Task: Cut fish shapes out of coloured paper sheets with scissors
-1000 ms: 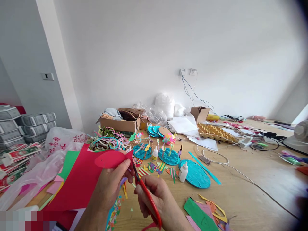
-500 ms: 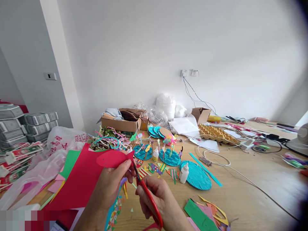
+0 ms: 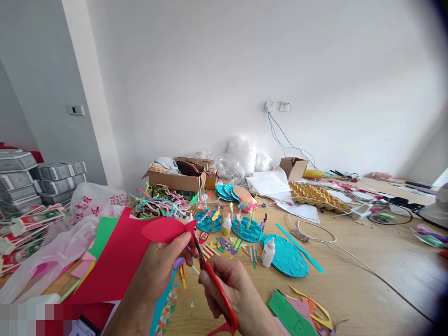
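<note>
A red paper fish (image 3: 163,229) is pinched between the thumb and fingers of my left hand (image 3: 171,256), its tail end pointing right. My right hand (image 3: 227,284) grips red-handled scissors (image 3: 219,284); the dark blades reach up to the tail edge of the fish. Whether the blade tips are fully closed on the paper I cannot tell. Beneath my left arm lies a large red paper sheet (image 3: 112,261), with a green sheet (image 3: 104,235) partly under it. A red paper scrap (image 3: 222,330) lies below the scissors.
A white glue bottle (image 3: 268,253) stands beside a blue oval disc (image 3: 289,256). Patterned paper fish (image 3: 226,245) lie ahead of my hands. Coloured paper scraps (image 3: 290,310) are at front right. Farther back are a cardboard box (image 3: 175,181), an egg tray (image 3: 317,196) and a white cable (image 3: 364,263).
The view has shifted very slightly. Both hands keep nearly the same pose, with the scissors still at the tail of the fish.
</note>
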{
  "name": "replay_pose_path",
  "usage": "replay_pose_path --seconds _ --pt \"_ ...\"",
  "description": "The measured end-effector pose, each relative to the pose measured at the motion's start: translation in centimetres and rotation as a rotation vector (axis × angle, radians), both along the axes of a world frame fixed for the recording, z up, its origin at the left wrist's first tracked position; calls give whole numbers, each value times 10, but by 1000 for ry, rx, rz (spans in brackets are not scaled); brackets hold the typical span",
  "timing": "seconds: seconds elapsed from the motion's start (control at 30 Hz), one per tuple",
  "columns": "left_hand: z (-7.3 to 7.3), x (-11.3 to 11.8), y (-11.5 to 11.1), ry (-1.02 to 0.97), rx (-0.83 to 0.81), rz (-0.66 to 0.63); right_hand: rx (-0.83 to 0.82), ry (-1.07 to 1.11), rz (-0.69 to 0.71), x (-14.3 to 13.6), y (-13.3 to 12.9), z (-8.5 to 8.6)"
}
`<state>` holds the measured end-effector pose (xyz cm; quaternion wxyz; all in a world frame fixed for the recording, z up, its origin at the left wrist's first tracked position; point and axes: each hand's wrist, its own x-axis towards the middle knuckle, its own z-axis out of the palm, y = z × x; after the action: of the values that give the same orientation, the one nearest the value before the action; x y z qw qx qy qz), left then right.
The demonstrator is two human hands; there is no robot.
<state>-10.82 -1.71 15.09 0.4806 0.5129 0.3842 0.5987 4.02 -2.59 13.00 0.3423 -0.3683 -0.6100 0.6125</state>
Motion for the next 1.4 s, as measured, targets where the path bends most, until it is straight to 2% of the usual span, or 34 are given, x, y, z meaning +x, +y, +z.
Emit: replay_pose_path --seconds 0.3,0.57,0.77,0.97,1.1,1.4 --pt "5 -1 -2 13 -18 -39 35 -37 -18 1 0 6" --pt "3 -1 -1 40 -37 -48 51 -50 -16 1 2 -1" --pt "5 -3 -1 72 -32 -59 75 -82 -29 2 2 3" --pt "1 -6 2 56 -55 -14 144 -93 -50 4 1 2" --pt "1 -6 1 23 -71 25 127 -94 -48 3 0 4" --pt "4 -4 -1 62 -46 -32 97 -83 -57 1 0 3"
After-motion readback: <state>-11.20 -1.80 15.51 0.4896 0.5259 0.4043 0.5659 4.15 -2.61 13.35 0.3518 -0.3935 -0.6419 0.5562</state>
